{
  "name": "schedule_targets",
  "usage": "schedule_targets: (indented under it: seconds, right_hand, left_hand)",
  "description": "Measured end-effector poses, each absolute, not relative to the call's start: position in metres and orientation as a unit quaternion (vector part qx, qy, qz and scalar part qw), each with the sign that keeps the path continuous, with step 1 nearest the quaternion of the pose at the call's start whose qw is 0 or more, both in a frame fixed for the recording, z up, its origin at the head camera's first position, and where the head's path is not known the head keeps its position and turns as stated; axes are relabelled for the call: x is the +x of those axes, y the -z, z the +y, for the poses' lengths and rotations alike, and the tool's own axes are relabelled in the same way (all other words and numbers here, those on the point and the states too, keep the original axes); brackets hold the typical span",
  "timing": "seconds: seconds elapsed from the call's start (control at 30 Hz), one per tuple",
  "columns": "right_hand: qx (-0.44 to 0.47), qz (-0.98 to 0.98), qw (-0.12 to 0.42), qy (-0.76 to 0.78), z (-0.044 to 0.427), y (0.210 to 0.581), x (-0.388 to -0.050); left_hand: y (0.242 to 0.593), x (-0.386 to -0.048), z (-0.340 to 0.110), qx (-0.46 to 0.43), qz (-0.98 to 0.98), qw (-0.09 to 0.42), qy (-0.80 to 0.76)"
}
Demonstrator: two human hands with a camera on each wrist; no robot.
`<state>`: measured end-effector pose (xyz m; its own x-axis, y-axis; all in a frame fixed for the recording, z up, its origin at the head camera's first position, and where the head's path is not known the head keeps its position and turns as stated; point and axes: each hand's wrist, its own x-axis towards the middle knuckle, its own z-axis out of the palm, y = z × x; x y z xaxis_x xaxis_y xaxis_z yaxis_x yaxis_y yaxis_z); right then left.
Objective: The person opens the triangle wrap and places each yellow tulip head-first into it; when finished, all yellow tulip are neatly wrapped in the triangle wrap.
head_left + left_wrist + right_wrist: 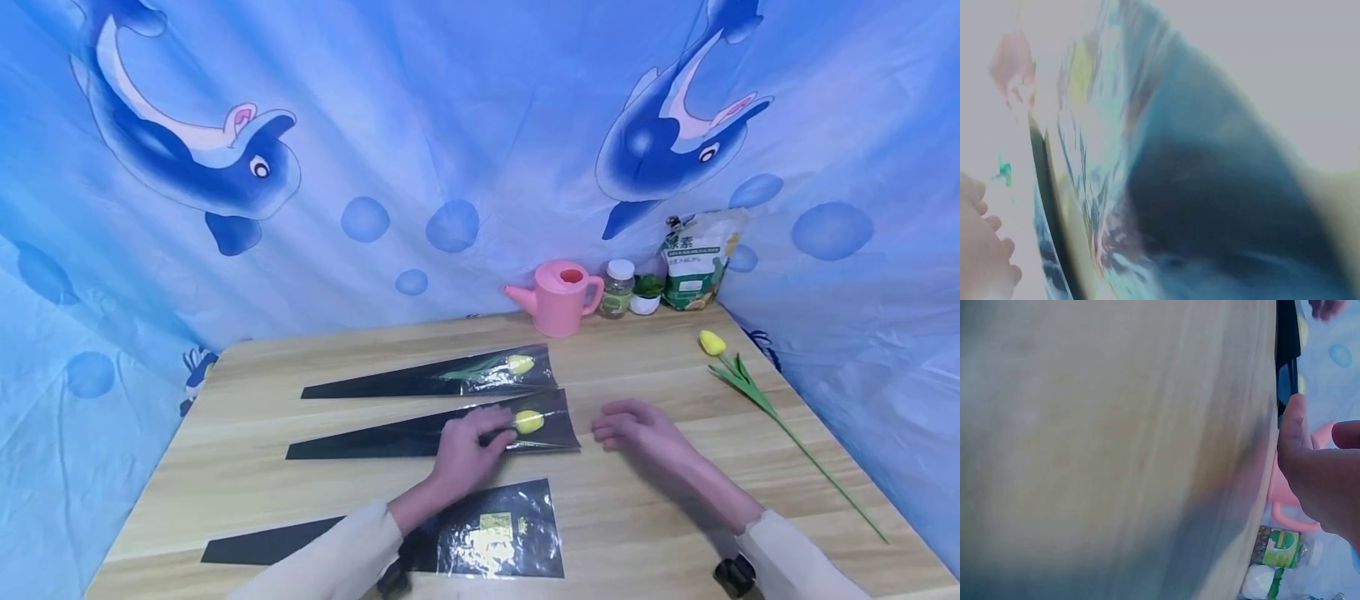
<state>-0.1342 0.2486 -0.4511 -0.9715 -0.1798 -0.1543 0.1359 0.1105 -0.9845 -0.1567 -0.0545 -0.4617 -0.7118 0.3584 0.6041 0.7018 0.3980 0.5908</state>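
My left hand [467, 450] rests on the middle black sleeve [420, 435], its fingers beside the yellow tulip head [529, 422] under the clear film. My right hand [643, 433] is held over the table to the right of that sleeve, fingers extended and touching nothing. Behind lies another black sleeve [390, 386] with a yellow tulip [521, 364] inside. A wider black sleeve [525, 500] with a gold label lies in front, partly covered by my left arm. The left wrist view is blurred, with dark sleeve film [1191, 200] large in it.
At the right lies a loose yellow tulip [712, 342] with a long green stem. Along the back stand a pink watering can [558, 304], a lidded jar [617, 292], a small potted plant [646, 298] and a green and white bag [693, 271]. A dolphin-print curtain hangs behind.
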Motion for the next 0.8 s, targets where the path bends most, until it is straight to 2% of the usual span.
schedule_targets:
  seconds: [0.13, 0.3, 0.63, 0.8]
  right_hand:
    - [-0.034, 0.749, 0.115, 0.651, 0.253, 0.445, -0.127]
    - [-0.052, 0.758, 0.124, 0.638, 0.253, 0.443, -0.115]
    - [-0.069, 0.759, 0.145, 0.631, 0.239, 0.445, -0.097]
    - [-0.072, 0.758, 0.146, 0.631, 0.238, 0.445, -0.094]
  left_hand:
    - [0.454, -0.12, -0.077, -0.332, -0.832, 0.126, 0.427]
    - [0.459, -0.082, -0.098, -0.29, -0.866, 0.035, 0.406]
    - [0.476, -0.066, -0.097, -0.307, -0.883, -0.017, 0.356]
    - [0.482, -0.069, -0.09, -0.336, -0.888, 0.011, 0.313]
